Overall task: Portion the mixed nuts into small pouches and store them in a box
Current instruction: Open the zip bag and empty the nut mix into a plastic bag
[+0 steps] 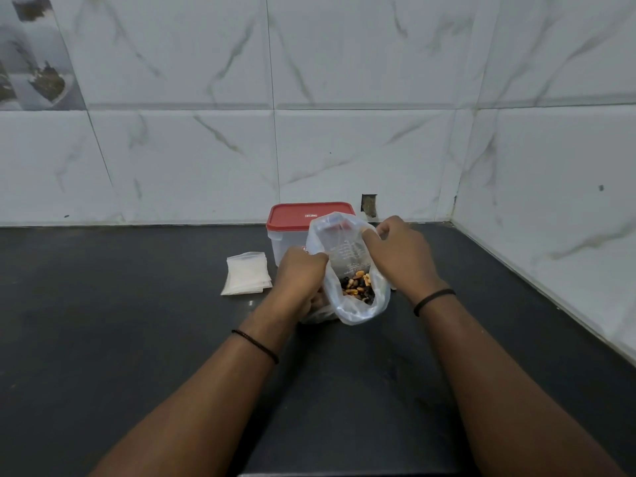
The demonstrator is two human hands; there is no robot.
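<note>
My left hand (pixel 301 270) and my right hand (pixel 401 251) pinch with curled fingers the two sides of the clear plastic bag's (pixel 358 309) mouth, holding it wide; mixed nuts (pixel 358 287) lie inside. Left lies the stack of small pouches (pixel 247 273); behind, the red-lidded box (pixel 296 218).

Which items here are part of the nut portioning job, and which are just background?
Job:
- bag of mixed nuts, held open by left hand and right hand
- stack of small pouches
- box with red lid, lid on

Background:
- dark counter
- tiled wall
</note>
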